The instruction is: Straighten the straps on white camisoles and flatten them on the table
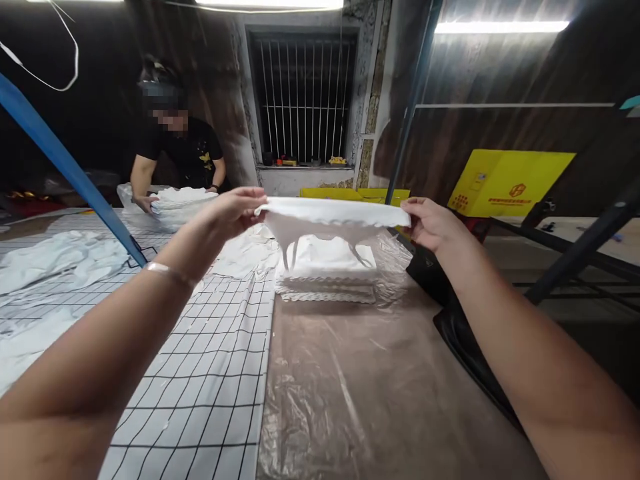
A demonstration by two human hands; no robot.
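Observation:
A thin white garment with a wavy edge is stretched level between my two hands, and narrow strips dangle from it. My left hand pinches its left end. At the opposite end, the fingers of my right hand close on the cloth. Below and behind it lies a neat stack of white folded garments with scalloped edges, partly hidden by the hanging cloth. The stack rests on a brown table surface covered with clear plastic sheet.
Grid-patterned cloth covers the left of the table, with loose white garments on it. Across the table, a person holds another white stack. A blue post slants at left. A yellow box and dark bars stand right.

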